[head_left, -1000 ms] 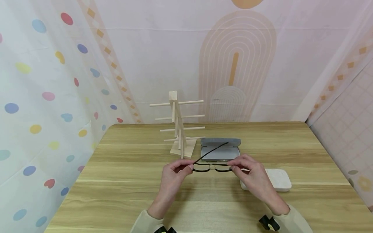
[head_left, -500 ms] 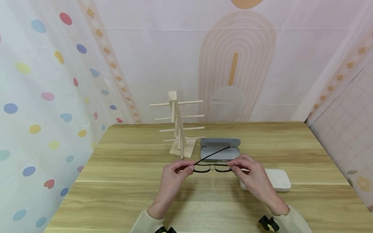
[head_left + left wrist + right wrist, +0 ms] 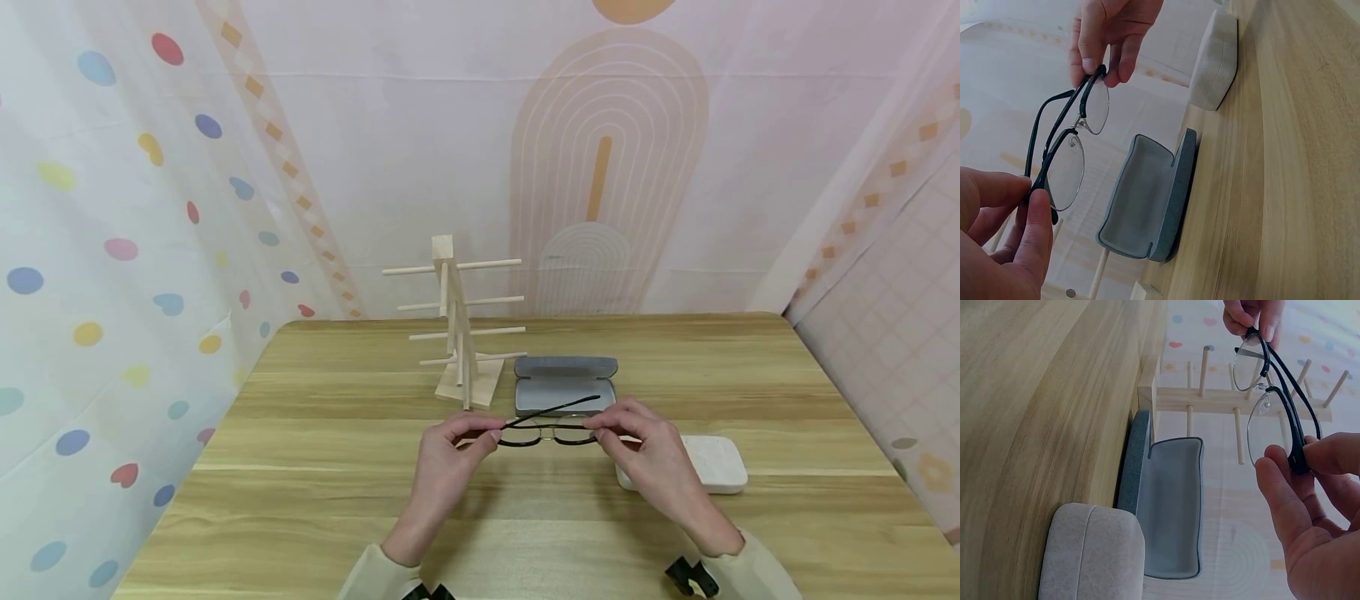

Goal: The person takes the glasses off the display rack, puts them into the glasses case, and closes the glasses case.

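A pair of eyeglasses with a black upper frame, thin metal bridge and clear lenses is held above the table. My left hand pinches the left corner between thumb and fingers; my right hand pinches the right corner the same way. One temple arm lies folded along the frame, and the other slants across behind it, partly folded. Just beyond the eyeglasses, an open grey glasses case rests on the table, with a pale lining and nothing inside. A closed white glasses case sits partly behind my right hand.
To the left of the grey case stands a wooden peg rack on a square base, its pegs sticking out to several sides. The wood-grain table ends at a patterned curtain behind and on both sides.
The slanting temple arm of the eyeglasses has swung down toward the frame, from standing well out to nearly folded. Both hands keep their grip and barely move.
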`<action>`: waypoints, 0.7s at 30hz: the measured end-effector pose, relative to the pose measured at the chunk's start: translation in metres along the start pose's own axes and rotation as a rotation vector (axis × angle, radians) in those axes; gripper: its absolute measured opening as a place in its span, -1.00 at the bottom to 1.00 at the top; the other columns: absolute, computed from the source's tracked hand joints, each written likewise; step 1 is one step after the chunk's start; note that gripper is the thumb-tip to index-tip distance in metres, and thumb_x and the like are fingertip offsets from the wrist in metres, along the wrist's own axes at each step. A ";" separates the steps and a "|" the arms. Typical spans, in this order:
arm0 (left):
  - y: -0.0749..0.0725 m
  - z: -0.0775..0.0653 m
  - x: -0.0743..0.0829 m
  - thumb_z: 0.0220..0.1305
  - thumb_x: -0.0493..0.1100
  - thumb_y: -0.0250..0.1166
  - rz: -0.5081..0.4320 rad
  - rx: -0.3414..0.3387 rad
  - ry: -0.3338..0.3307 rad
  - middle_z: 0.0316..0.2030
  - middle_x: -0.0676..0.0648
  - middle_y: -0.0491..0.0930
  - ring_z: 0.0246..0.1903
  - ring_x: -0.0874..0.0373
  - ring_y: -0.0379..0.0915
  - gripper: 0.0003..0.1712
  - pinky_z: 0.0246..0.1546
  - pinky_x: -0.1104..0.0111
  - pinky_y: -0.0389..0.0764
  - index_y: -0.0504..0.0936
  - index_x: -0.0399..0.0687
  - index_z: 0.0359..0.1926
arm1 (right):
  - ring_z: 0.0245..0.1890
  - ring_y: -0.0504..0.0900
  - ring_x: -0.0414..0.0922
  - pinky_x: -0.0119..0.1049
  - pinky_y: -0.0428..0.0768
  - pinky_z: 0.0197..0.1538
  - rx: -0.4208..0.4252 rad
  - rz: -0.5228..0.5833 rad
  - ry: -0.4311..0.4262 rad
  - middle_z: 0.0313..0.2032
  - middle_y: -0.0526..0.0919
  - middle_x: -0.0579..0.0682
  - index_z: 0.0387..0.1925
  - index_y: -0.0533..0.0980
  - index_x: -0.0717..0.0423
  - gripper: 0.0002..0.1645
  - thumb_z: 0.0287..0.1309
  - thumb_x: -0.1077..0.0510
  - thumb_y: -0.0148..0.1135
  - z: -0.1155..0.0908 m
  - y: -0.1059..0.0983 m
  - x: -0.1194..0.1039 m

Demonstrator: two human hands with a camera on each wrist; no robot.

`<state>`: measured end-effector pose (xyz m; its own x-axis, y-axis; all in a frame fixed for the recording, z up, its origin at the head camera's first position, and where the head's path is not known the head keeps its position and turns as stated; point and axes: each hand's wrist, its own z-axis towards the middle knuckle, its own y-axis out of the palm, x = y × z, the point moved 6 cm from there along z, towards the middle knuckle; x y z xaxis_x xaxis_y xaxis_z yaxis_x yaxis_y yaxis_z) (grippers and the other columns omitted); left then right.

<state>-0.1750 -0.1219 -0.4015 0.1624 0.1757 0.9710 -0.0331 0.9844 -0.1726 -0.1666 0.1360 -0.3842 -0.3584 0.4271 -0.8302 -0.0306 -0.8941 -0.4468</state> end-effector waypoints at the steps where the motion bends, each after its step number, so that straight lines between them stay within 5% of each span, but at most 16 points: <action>1: 0.000 0.000 0.000 0.20 -0.46 0.41 0.003 -0.001 0.007 -0.20 -0.13 0.76 -0.23 0.17 0.67 -0.83 -0.17 0.43 0.70 0.83 -0.22 -0.22 | -0.15 0.69 -0.22 -0.36 0.72 -0.08 0.001 0.001 0.002 -0.16 0.69 -0.20 -0.21 0.78 -0.02 -0.74 0.29 0.38 0.32 0.000 0.000 0.000; 21: 0.006 0.001 0.001 0.14 -0.50 0.40 0.119 -0.007 0.070 -0.25 -0.03 0.75 -0.24 0.23 0.65 -0.76 -0.21 0.44 0.70 0.85 -0.12 -0.29 | -0.12 0.69 -0.19 -0.40 0.71 -0.08 0.001 0.012 0.042 -0.13 0.65 -0.17 -0.22 0.74 -0.04 -0.79 0.34 0.33 0.31 -0.002 -0.003 0.004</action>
<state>-0.1758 -0.1154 -0.4012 0.2263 0.2907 0.9296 -0.0497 0.9566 -0.2871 -0.1659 0.1403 -0.3871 -0.3190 0.4215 -0.8489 -0.0270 -0.8994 -0.4364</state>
